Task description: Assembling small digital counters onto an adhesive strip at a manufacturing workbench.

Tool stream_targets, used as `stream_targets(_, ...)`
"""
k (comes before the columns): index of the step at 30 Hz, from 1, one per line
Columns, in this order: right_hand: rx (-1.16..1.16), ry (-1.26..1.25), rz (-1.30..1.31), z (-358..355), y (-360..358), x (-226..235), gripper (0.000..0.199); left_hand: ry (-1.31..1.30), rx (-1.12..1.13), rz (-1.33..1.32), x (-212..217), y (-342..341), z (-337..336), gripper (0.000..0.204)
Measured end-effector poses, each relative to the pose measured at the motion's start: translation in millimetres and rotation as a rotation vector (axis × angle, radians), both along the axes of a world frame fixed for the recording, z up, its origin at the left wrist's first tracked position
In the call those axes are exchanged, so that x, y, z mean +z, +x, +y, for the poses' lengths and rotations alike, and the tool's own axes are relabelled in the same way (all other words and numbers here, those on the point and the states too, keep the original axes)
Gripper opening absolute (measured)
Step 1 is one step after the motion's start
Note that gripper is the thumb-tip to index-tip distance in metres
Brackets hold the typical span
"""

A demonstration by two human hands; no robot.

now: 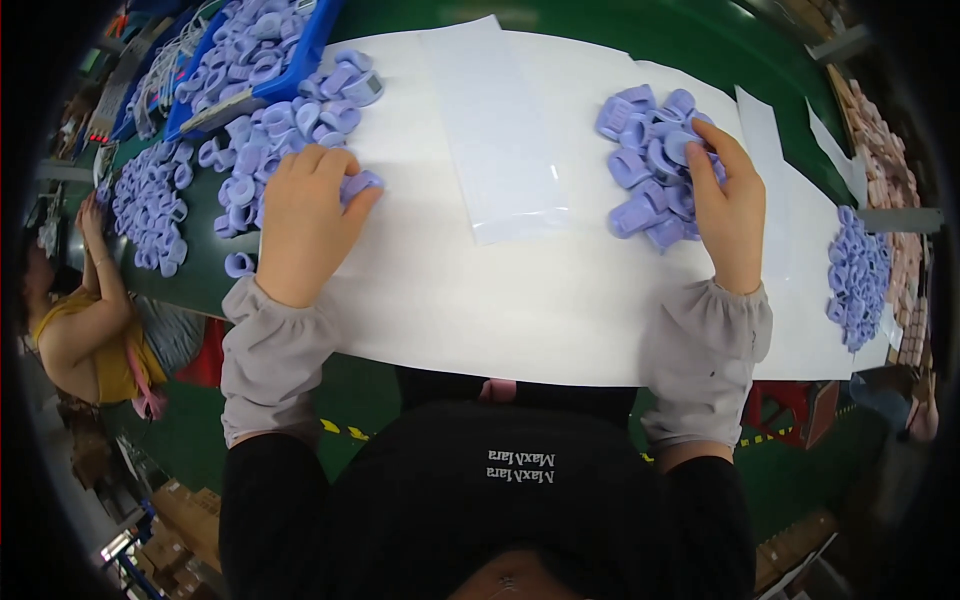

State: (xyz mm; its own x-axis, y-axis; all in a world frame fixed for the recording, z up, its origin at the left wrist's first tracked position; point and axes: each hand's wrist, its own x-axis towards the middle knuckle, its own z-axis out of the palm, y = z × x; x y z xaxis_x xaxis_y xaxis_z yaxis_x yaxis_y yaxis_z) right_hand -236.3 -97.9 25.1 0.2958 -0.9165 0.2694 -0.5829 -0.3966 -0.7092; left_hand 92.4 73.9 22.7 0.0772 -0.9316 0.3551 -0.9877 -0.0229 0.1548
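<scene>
My left hand is at the right edge of a heap of lavender plastic ring-shaped pieces. Its thumb and fingers are closed on one lavender ring-shaped piece, partly hidden by them. At the right, my right hand reaches over a smaller pile of the same pieces. Thumb and index finger pinch a piece with a round, flat face on top of that pile. A few pieces in the left heap show a small grey window.
White sheeting covers the table, with a clear plastic bag between the piles. A blue bin of pieces stands at the far left. More pieces lie at far right. Another person sits at left.
</scene>
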Motion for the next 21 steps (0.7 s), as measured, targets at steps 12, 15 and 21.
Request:
stream_targets(12,0.009,-0.206,-0.069,-14.0,-13.9,-10.7,0.028,-0.013,-0.245,1.099,13.3,-54.6,-62.0,0.019)
stream_targets(15,-0.036,-0.16,-0.056,-14.2,-3.1,-13.6,0.031,0.139,-0.318,1.495,-2.4,-61.2,-71.2,0.033)
stream_targets(21,-0.019,-0.279,0.028,-32.1,11.1,-14.6,0.038,0.173,-0.229,1.571,-10.2,-60.9,-68.2,0.033)
